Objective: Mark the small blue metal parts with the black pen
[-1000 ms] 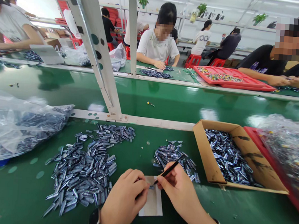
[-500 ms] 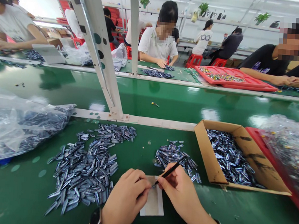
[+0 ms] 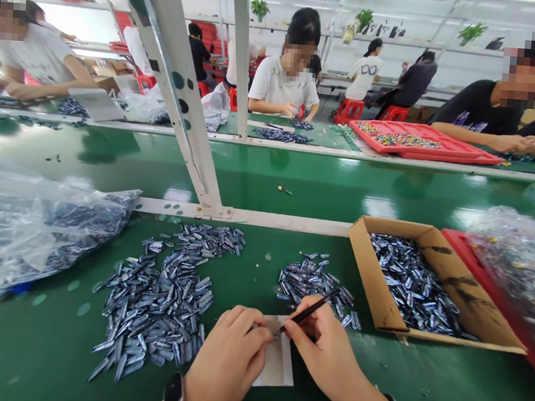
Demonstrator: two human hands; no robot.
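Observation:
My right hand [image 3: 324, 339] is closed around slim black tweezers [image 3: 308, 312], held slanting like a pen. Their tip points down and left to the fingertips of my left hand [image 3: 234, 348]. Thumb and forefinger of that left hand are pinched on a small bluish plastic piece, mostly hidden by the fingers. Both hands hover over a pale rectangular sheet [image 3: 277, 372] on the green bench. Just beyond my right hand lies a small pile of bluish plastic pieces [image 3: 305, 276]. A bigger pile of the same pieces [image 3: 159, 303] spreads to the left of my left hand.
On the right stands an open cardboard box [image 3: 367, 275] of such pieces, beside a red tray [image 3: 463, 254] under a clear bag [image 3: 510, 260]. Another plastic bag [image 3: 55, 228] lies left. A white metal post [image 3: 183, 97] rises beyond the piles. Several co-workers sit across the green belt [image 3: 250, 181].
The camera view has shifted slightly. Both hands keep nearly the same position and grip, with the tweezers' tip still at the left fingertips.

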